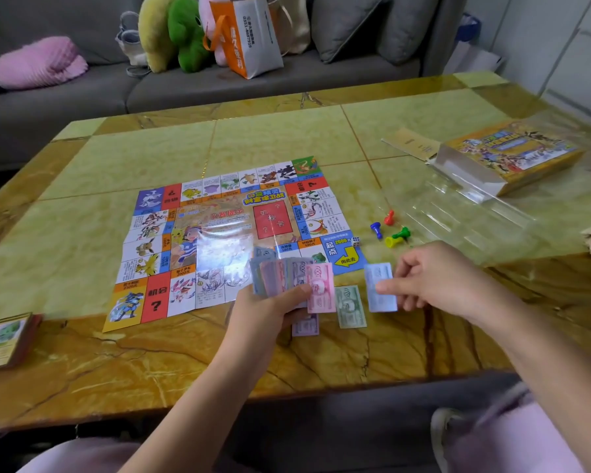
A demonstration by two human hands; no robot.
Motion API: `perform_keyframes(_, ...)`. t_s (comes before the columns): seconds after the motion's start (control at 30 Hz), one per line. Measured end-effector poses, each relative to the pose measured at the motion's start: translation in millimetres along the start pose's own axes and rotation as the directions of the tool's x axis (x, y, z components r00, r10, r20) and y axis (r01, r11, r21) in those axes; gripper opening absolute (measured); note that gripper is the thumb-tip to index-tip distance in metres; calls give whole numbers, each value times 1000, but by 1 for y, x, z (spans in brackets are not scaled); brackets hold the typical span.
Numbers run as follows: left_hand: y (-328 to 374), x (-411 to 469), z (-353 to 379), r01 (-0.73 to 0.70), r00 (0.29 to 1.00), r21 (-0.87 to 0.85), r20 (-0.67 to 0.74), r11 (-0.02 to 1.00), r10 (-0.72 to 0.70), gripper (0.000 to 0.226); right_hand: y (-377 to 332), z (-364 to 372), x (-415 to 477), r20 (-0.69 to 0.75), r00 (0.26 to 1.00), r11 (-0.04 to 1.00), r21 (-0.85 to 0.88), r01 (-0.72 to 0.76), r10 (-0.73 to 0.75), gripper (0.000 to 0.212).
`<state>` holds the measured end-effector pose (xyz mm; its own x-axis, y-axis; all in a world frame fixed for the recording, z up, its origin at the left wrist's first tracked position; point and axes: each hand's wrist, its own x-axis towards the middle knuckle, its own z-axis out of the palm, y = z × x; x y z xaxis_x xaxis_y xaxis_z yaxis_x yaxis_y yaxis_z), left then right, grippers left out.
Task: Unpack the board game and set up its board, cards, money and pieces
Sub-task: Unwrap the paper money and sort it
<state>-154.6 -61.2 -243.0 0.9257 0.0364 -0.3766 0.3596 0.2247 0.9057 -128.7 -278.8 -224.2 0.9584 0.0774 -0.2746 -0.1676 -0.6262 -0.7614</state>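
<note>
Pink-clad knees sit below the edge of the yellow marble-patterned table [82, 370], both forearms reaching over it. Left hand [270, 302] is curled round a loose fan of paper banknotes [287, 274], held over the near edge of the creased paper game board [219, 233]. Right hand [434, 274] pinches a pale blue banknote [381, 288] just above the table, beside a green banknote [350, 307] and a lilac banknote [306, 326] already laid flat. Judged risks: the fan is held loosely and may slide out, scattering over the sorted notes; the piles lie close together, so denominations may mix. Four coloured plastic pawns [391, 232] and a small white die [356, 241] lie near the right wrist, and a careless sweep could knock them. A stack of cards [9, 339] rests close to the near left table edge and could be nudged off.
</note>
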Motion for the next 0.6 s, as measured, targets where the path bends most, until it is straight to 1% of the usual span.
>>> perform_keyframes(0.03, 1, 1, 2, -4, 1000, -1, 1, 1000, 4, 23, 3, -7, 0, 18, 999, 992, -118, -33, 35, 28)
perform_keyframes(0.1, 1, 2, 5, -3, 1000, -1, 9, 1000, 3, 23, 6, -11, 0, 39, 994, 931, -357, -80, 100, 39)
perform_keyframes(0.13, 1, 2, 7, 2, 1000, -5, 18, 1000, -2, 23, 7, -11, -1, 14, 994, 889, -449, -93, 111, 45)
perform_keyframes(0.17, 0, 2, 9, 8, 1000, -12, 28, 1000, -8, 23, 4, -10, -2, -29, 996, 860, -504, -83, 79, 49)
perform_keyframes(0.2, 0, 2, 11, 16, 999, -21, 36, 1000, -15, 24, 2, -9, -2, -71, 997, 861, -506, -53, 20, 51)
perform_keyframes(0.23, 0, 2, 13, 21, 999, -27, 42, 999, -19, 25, -2, -8, -3, -92, 995, 898, -439, -2, -42, 51)
perform_keyframes(0.27, 0, 1, 14, 17, 999, -19, 50, 1000, -16, 26, -6, -8, -5, -78, 994, 952, -303, 53, -80, 50)
perform_keyframes(0.3, -1, 1, 16, 7, 998, 1, 57, 1000, -7, 27, -12, -6, -7, -26, 996, 988, -126, 87, -91, 47)
perform_keyframes(0.33, -2, 0, 17, -5, 998, 22, 66, 1000, 3, 26, -18, -2, -11, 45, 995, 996, 35, 88, -90, 42)
perform_keyframes(0.37, -2, -1, 18, -14, 997, 37, 78, 999, 11, 25, -21, 3, -13, 106, 990, 988, 133, 83, -97, 37)
perform_keyframes(0.4, -3, -3, 19, -17, 996, 46, 90, 999, 13, 22, -22, 9, -14, 136, 984, 982, 169, 90, -113, 29)
perform_keyframes(0.47, -3, -5, 22, -14, 993, 42, 116, 999, 9, 19, -21, 13, -12, 115, 982, 977, 169, 130, -151, 15)
perform_keyframes(0.5, -3, -5, 22, -10, 992, 27, 125, 1000, 6, 19, -19, 8, -10, 85, 984, 980, 140, 142, -155, 13)
perform_keyframes(0.53, -2, -5, 23, -4, 992, 7, 127, 1000, 3, 20, -15, 0, -7, 52, 989, 987, 86, 135, -139, 13)
perform_keyframes(0.6, -1, -3, 21, 12, 992, -34, 126, 999, -7, 19, -3, -27, -3, 22, 998, 995, -71, 64, -63, 14)
